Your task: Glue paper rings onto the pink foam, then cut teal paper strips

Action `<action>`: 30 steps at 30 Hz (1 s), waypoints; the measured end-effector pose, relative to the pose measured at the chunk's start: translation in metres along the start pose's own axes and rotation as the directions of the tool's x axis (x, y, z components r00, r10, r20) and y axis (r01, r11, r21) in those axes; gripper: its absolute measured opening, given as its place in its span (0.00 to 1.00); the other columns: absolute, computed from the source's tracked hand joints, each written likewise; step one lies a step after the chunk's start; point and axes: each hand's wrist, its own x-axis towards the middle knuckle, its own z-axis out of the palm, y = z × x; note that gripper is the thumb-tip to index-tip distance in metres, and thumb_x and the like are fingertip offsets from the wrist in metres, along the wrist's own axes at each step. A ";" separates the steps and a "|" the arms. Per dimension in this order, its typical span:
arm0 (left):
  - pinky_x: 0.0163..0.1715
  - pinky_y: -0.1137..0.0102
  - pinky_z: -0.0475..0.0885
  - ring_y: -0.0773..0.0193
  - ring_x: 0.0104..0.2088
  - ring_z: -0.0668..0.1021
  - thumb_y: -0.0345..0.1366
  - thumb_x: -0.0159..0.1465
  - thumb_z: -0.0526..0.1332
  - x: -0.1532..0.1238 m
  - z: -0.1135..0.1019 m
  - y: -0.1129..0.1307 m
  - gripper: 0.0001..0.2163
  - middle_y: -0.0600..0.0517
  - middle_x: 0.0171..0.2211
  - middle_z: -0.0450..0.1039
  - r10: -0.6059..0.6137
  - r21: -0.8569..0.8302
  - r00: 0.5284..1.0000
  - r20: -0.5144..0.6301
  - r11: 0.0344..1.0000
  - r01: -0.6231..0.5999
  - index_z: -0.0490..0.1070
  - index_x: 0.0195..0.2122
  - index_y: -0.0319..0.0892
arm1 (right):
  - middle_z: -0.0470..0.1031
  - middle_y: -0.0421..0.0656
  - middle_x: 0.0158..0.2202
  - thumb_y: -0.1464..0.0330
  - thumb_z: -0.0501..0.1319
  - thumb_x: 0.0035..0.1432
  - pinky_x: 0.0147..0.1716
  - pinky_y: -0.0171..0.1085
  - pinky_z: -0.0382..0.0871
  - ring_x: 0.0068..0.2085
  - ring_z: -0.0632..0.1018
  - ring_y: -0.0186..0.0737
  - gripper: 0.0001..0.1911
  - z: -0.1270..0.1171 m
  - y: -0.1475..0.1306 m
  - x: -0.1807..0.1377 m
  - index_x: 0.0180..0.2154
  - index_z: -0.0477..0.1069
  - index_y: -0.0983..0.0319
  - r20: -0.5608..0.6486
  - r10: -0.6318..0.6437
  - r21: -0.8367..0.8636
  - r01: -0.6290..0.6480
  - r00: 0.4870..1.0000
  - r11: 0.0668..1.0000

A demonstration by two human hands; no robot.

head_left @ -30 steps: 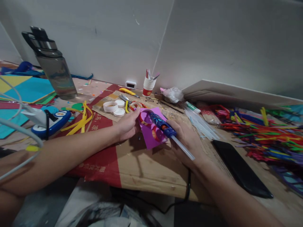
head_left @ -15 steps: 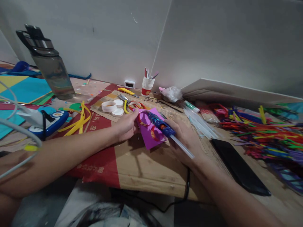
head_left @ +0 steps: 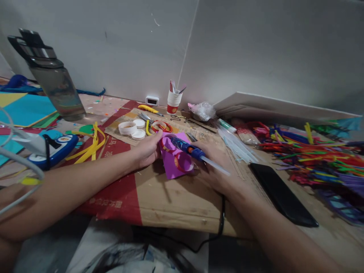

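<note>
Purple paper [head_left: 170, 167] in left hand [head_left: 148, 152]; Chinese lettering [head_left: 116, 204] on cardboard [head_left: 182, 208]

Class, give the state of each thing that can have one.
Left hand, holding purple sheet
Right hand, gripping glue gun
Glue gun, glue stick protruding from back
Bottle, upright
Paper cups, stacked
Black phone, lying flat
Yellow cutter, lying flat
Pipe cleaners, loosely heaped

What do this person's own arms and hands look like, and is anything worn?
The left hand and right hand are both gloveless. The left forearm and right forearm are bare, with no sleeves in view. No watch or bracelet shows at either wrist; some fingers are hidden, so rings can't be ruled out. A pale cable with a yellow band passes before the left forearm.
</note>
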 end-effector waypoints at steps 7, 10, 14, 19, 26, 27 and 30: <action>0.36 0.67 0.75 0.64 0.30 0.79 0.38 0.68 0.50 0.009 -0.003 0.000 0.15 0.44 0.33 0.77 -0.025 -0.026 0.998 -0.062 0.999 0.024 0.74 0.40 0.34 | 0.75 0.48 0.42 0.65 0.56 0.60 0.41 0.45 0.70 0.43 0.76 0.47 0.15 0.000 0.003 -0.003 0.50 0.66 0.59 -0.111 0.043 0.030 -0.040 0.993 0.999; 0.37 0.66 0.76 0.63 0.32 0.79 0.38 0.68 0.50 0.008 -0.002 0.000 0.15 0.43 0.35 0.78 -0.019 -0.022 0.997 -0.079 1.000 0.017 0.73 0.39 0.34 | 0.76 0.49 0.39 0.61 0.55 0.60 0.41 0.47 0.71 0.43 0.76 0.50 0.15 0.001 0.008 -0.006 0.47 0.69 0.60 -0.136 0.181 0.041 -0.177 0.974 0.983; 0.38 0.66 0.76 0.61 0.35 0.79 0.38 0.68 0.49 0.011 -0.005 -0.002 0.16 0.41 0.39 0.77 -0.019 -0.001 0.999 -0.046 1.000 0.019 0.73 0.40 0.33 | 0.77 0.48 0.39 0.59 0.56 0.60 0.40 0.48 0.71 0.41 0.77 0.48 0.16 0.003 0.017 -0.007 0.46 0.70 0.60 -0.088 0.341 0.230 -0.314 0.936 0.921; 0.40 0.64 0.75 0.59 0.38 0.79 0.39 0.68 0.50 0.014 -0.009 -0.002 0.15 0.40 0.40 0.77 -0.031 0.000 0.999 -0.023 1.000 0.031 0.73 0.40 0.34 | 0.76 0.47 0.43 0.59 0.57 0.60 0.43 0.46 0.70 0.42 0.77 0.45 0.17 0.003 0.025 -0.002 0.47 0.67 0.61 -0.147 0.420 0.425 -0.326 0.895 0.844; 0.38 0.65 0.75 0.61 0.36 0.79 0.38 0.67 0.52 0.012 -0.010 0.001 0.13 0.42 0.38 0.77 -0.017 0.045 0.999 -0.036 0.999 0.019 0.73 0.39 0.35 | 0.74 0.45 0.35 0.61 0.56 0.58 0.24 0.38 0.68 0.25 0.70 0.37 0.11 -0.001 0.047 0.004 0.42 0.66 0.60 -0.196 0.564 0.488 -0.420 0.802 0.766; 0.38 0.66 0.75 0.61 0.35 0.79 0.38 0.67 0.53 0.013 -0.011 0.001 0.12 0.42 0.37 0.77 -0.006 0.047 0.999 -0.047 0.999 0.008 0.73 0.38 0.35 | 0.74 0.45 0.34 0.62 0.56 0.58 0.23 0.38 0.67 0.24 0.70 0.37 0.11 -0.001 0.052 0.004 0.42 0.66 0.59 -0.203 0.581 0.462 -0.446 0.788 0.767; 0.36 0.68 0.75 0.64 0.32 0.78 0.36 0.66 0.55 0.014 -0.013 0.002 0.11 0.44 0.34 0.77 0.028 0.077 0.997 -0.076 0.997 -0.022 0.73 0.35 0.35 | 0.75 0.47 0.37 0.64 0.56 0.57 0.27 0.41 0.69 0.27 0.73 0.41 0.14 -0.001 0.067 0.003 0.45 0.66 0.60 -0.213 0.595 0.348 -0.509 0.775 0.787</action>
